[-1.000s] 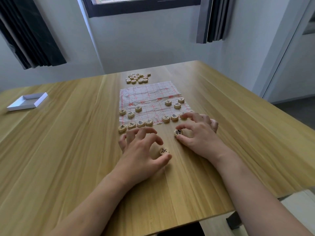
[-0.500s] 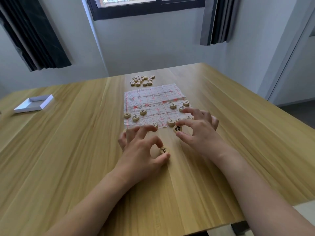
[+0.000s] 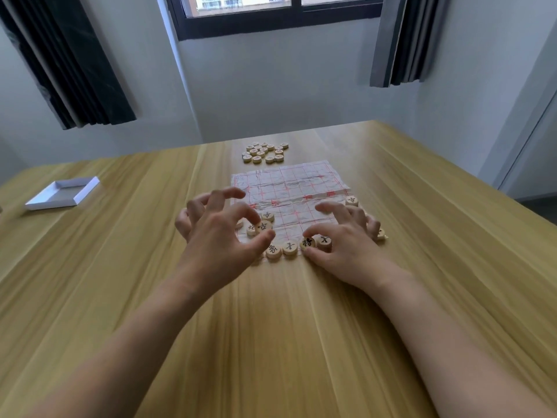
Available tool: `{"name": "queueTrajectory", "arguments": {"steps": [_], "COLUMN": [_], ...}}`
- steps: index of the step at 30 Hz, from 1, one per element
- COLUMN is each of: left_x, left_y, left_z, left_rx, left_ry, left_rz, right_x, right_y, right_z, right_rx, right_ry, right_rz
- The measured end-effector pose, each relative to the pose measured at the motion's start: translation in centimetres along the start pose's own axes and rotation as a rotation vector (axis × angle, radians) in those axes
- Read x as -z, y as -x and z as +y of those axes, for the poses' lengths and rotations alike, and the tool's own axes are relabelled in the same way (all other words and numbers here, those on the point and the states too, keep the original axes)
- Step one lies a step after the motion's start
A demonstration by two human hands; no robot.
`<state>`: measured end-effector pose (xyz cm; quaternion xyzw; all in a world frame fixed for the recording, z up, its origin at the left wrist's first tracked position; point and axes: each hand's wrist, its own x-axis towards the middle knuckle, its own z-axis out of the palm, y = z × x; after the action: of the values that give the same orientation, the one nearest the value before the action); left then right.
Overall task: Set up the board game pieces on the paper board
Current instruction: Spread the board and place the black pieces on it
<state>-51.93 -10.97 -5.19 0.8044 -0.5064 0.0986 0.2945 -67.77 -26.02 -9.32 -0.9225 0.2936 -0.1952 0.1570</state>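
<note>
Paper board, crumpled, red grid, lies flat on the wooden table in the middle, its near edge just ahead of both hands. Left hand is over the board's near-left corner, fingers curled and spread, thumb and index finger pinching a round wooden piece with a black character; can't tell if that piece is touching the board or lifted. Just beside it, two more pieces on the board: one behind it, one to its left, partly hidden by the fingers. Right hand is at the near edge of the board, fingers curled, thumb and index finger pinching another black-marked piece sitting in the near row. Same row: piece just right of it under the right hand's fingers, pieces and to its left, side by side, almost touching. Further right, a piece shows past the right hand's knuckles at the near-right corner, and another piece sits on the board's right edge behind the hand. Loose cluster of unplaced pieces lies on the table just beyond the board's far edge. White shallow box lid sits well apart at the table's left. Dark curtains and a window on the wall behind.
</note>
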Motion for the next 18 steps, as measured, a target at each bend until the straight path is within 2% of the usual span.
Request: {"name": "queueTrajectory", "arguments": {"steps": [8,11,18], "left_x": [-1.8,-3.1,-6.8], "left_y": [-2.4,-3.9,-7.5], "left_z": [-0.1,-0.1,0.6], "left_rx": [0.011,0.013,0.069], "left_ry": [-0.008,-0.059,-0.245], "left_rz": [-0.027,-0.06,-0.151], "right_x": [-0.3,-0.4,-0.7], "right_y": [-0.1,-0.2,-0.5], "right_z": [0.4,0.4,0.5], "right_rx": [-0.021,-0.038,-0.124], "right_ry": [-0.053,-0.088,0.015], "right_rz": [0.007,0.043,0.162]}}
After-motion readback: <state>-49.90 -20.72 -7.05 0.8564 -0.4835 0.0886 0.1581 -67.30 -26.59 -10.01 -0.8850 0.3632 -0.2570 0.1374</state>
